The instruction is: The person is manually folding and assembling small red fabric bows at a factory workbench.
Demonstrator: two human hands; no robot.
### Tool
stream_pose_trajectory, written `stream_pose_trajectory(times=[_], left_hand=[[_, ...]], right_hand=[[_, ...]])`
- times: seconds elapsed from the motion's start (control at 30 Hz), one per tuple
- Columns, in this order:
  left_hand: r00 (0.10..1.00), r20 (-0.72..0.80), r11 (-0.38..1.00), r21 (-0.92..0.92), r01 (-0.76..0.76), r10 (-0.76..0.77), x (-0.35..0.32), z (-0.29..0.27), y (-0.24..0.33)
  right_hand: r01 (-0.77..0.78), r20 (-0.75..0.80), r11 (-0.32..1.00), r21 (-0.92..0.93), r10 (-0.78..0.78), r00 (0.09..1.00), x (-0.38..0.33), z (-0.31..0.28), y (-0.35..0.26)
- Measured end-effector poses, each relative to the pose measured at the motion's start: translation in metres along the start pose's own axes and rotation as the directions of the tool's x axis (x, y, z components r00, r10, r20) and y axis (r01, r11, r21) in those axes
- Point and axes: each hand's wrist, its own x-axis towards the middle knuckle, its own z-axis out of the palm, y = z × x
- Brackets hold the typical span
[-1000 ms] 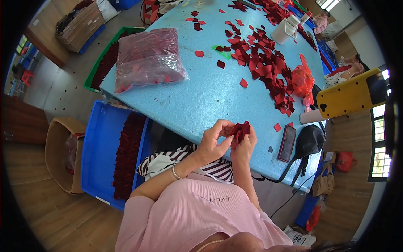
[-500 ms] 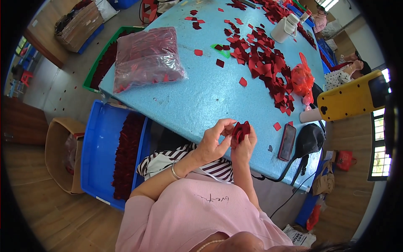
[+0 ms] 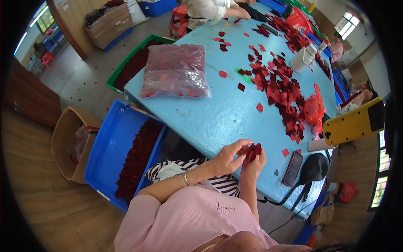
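Above the near edge of the blue table, both my hands are at a dark red cloth flower [image 3: 253,150] made of layered petals. My right hand [image 3: 253,166] holds it from below and the right, fingers closed round its base. From the left, my left hand [image 3: 227,158] has its thumb and fingertips bent in against the petals, pinching at their edge. The exact grip of the left fingertips is partly hidden. Ahead on the table lie many loose dark red petals [image 3: 289,98], spread in a long heap.
A clear bag of red petals [image 3: 174,71] lies at the table's left. Below it stands a blue bin [image 3: 110,145] with a row of red pieces. A phone [image 3: 292,168], black cap [image 3: 312,169] and yellow device [image 3: 352,125] are at right. A co-worker's arm [image 3: 231,13] reaches over the far edge.
The whole view has shifted, so the table and my hands sit lower and further right. A co-worker's arms have come into view at the far edge. Both hands stay on the cloth flower.
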Motion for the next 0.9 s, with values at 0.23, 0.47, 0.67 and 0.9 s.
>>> stream_pose_trajectory(times=[0.23,0.47,0.67,0.9], left_hand=[[0.999,-0.007,0.998,0.057,0.042,-0.041,-0.012,0.007,0.034],[0.992,0.019,0.990,-0.071,0.122,-0.121,-0.027,0.002,0.050],[0.990,0.054,0.988,-0.072,0.138,-0.134,-0.049,-0.014,0.052],[0.986,-0.140,0.978,-0.202,0.060,-0.090,-0.044,-0.063,0.054]], right_hand=[[-0.047,0.029,0.999,0.006,0.046,0.998,-0.032,0.009,-0.040],[-0.031,-0.044,0.999,-0.014,0.030,0.999,-0.046,0.018,-0.036],[-0.027,-0.013,1.000,-0.001,0.027,1.000,-0.071,0.024,-0.025],[-0.081,0.032,0.996,0.027,0.080,0.996,-0.073,0.033,-0.024]])
